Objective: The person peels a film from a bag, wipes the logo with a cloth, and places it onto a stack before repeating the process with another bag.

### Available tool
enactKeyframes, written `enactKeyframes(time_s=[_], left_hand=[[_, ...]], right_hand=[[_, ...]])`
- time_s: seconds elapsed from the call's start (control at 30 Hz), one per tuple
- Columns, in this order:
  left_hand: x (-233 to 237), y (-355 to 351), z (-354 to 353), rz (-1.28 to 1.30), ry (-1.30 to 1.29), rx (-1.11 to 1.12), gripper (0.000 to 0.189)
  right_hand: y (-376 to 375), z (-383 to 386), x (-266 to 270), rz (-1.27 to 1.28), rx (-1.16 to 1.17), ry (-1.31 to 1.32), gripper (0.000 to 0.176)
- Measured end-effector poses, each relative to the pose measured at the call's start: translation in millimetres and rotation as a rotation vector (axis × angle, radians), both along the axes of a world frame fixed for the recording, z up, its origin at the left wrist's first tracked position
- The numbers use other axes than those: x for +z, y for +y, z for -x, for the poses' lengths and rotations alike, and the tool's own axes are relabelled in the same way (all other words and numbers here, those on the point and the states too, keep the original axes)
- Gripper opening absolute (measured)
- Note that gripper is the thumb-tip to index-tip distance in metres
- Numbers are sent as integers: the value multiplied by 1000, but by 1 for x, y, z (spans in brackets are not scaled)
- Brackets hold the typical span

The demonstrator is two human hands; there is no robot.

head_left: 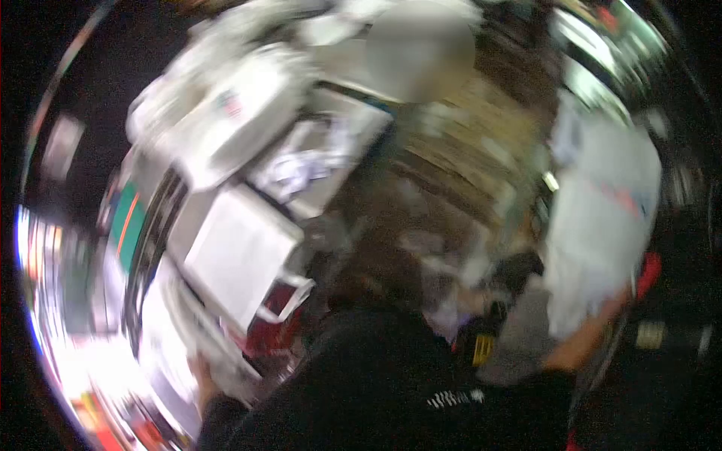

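The picture is strongly smeared by motion. At the lower left, my left hand (201,376) is beside a bright white bag or sheet (169,331); its fingers are too blurred to read. My right forearm reaches up on the right, and my right hand (620,299) is at the lower edge of a large white sack (602,210), close to a red item (648,274). Whether it grips either one cannot be made out. Between my arms is my black shirt with a small white print.
A white box or bag with a handle (244,255) stands left of centre, below an open container (361,124) of crumpled white material. White bundles (241,113) lie at the upper left. Brown boards or cardboard (481,135) cover the upper middle. Another person (421,49) is at the top.
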State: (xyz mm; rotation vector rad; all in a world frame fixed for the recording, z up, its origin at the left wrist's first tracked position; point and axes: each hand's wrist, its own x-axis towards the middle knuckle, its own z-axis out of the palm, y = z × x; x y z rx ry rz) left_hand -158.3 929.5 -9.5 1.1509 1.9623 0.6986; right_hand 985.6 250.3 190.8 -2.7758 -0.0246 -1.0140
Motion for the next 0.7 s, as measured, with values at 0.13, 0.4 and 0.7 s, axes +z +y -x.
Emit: enactKeyframes(time_s=[0.13, 0.4, 0.7], left_hand=[[81, -57, -138, 57, 1005, -117, 79], [144, -81, -190, 83, 768, 292, 30], [42, -76, -95, -12, 1099, 104, 41]], right_hand=[[82, -25, 69, -259, 128, -73, 40], [211, -50, 107, -412, 356, -155, 38], [323, -45, 87, -457, 565, -294, 37]])
